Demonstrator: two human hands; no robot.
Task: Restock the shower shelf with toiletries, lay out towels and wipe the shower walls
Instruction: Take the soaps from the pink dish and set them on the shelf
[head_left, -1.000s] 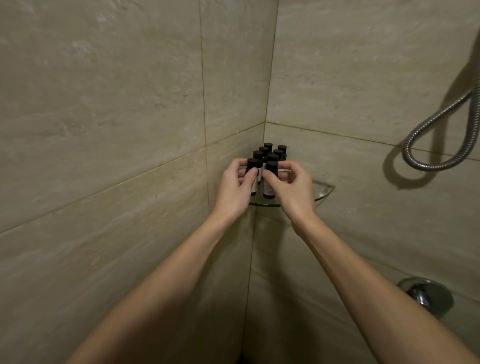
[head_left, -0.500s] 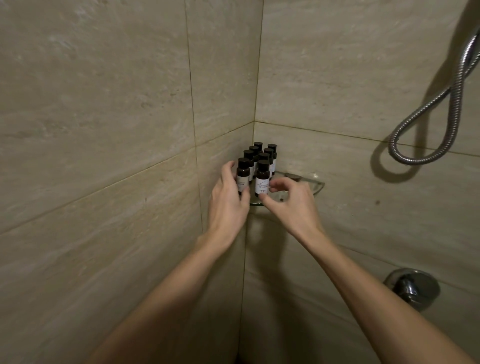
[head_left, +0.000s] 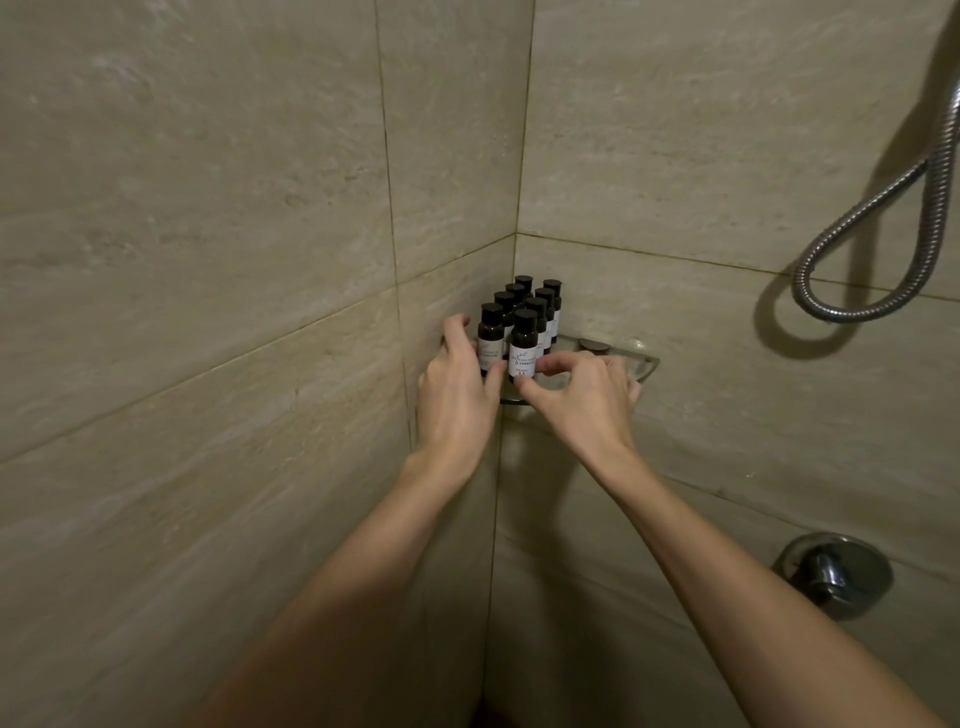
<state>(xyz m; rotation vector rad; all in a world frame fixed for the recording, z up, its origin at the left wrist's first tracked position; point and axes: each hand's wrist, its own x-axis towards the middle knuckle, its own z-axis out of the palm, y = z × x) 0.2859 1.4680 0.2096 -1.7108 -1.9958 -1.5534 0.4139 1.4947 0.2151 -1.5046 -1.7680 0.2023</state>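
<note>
Now lowered from the caps to the bases: left hand (head_left: 457, 395) holding the left front bottle (head_left: 490, 338), right hand (head_left: 582, 400) pinching the front bottle (head_left: 523, 348) low down. Bottles clustered at shelf (head_left: 641, 366) back corner; restocking seemingly near done, towels and walls pending.
</note>
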